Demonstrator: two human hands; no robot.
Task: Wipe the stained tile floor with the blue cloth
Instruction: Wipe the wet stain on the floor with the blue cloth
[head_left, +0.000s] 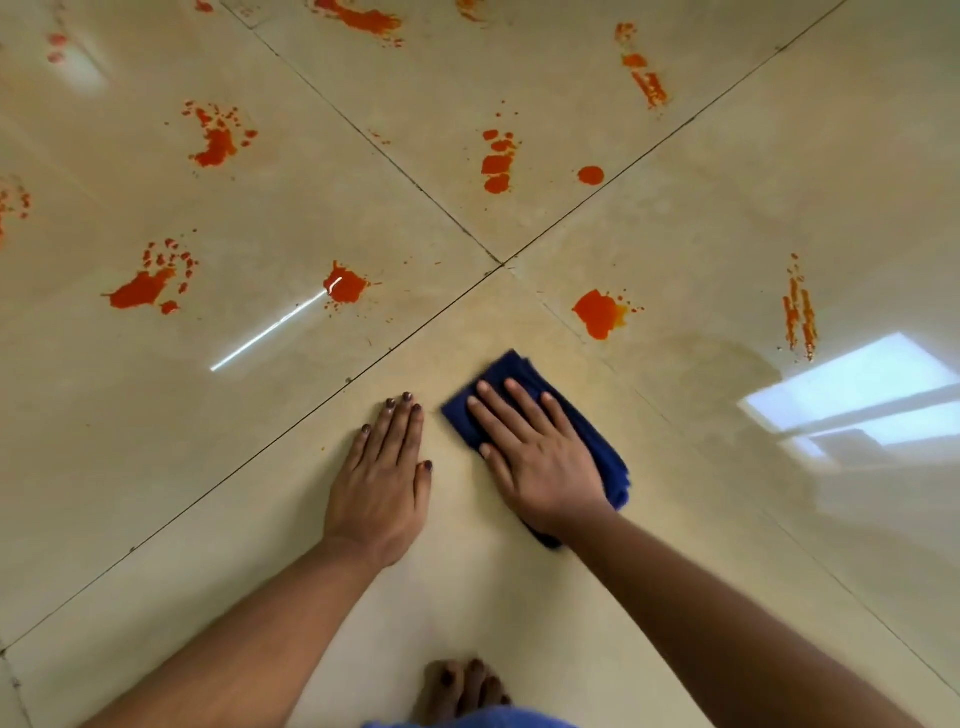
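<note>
Blue cloth: the blue cloth (540, 441) lies folded flat on the near tile, just below the point where four tiles meet; I see it only in the head view, which is the one view I have.
Right hand: my right hand (530, 457) lies spread on top of the cloth, fingers straight and pressing it down onto the floor, not curled round it.
Left hand: my left hand (384, 478) rests flat on the bare tile just beside the cloth, fingers straight and together, holding nothing; I judge it is bracing my weight.
Floor: the tile floor (519, 613) is glossy beige, with dark grout lines (363, 369) crossing ahead of the hands.
Stains: orange-red stains are scattered over the far tiles. Nearest to the cloth is a splat (597, 312) just beyond it on the right-hand tile; another splat (344, 285) sits across the grout on the left tile, with a handprint-like mark (148, 283) further left and streaks (800, 312) out to the right.
Done so far: the near tile under my hands shows no red, only a faint yellowish haze around the cloth.
Left to do: by my count most of the work remains, since every visible stain lies ahead, untouched by the cloth.
Foot: bare toes (462, 686) show at the bottom edge.
</note>
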